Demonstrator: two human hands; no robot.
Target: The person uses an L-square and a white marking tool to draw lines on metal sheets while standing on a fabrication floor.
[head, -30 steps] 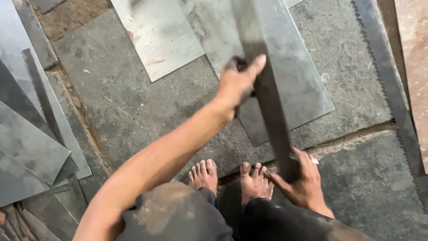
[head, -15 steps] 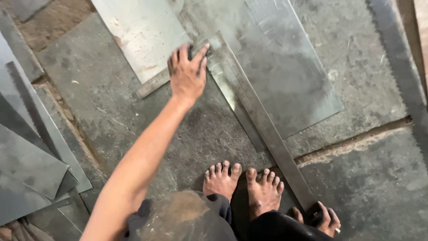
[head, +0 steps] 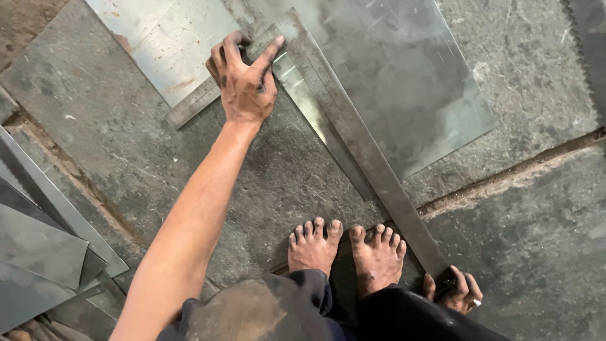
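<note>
Steel square (head: 353, 136) | left hand (head: 246, 85) pressing short arm | right hand (head: 456, 292) gripping long end

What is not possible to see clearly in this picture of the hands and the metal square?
- Right hand, head view: palm and grip on the metal square hidden by the black trousers.
- Markings on the square: too small to read.
- Steel sheet: its far end is cut off by the top edge.
- Left hand: covers where the square's two arms meet the sheet edge.
</note>
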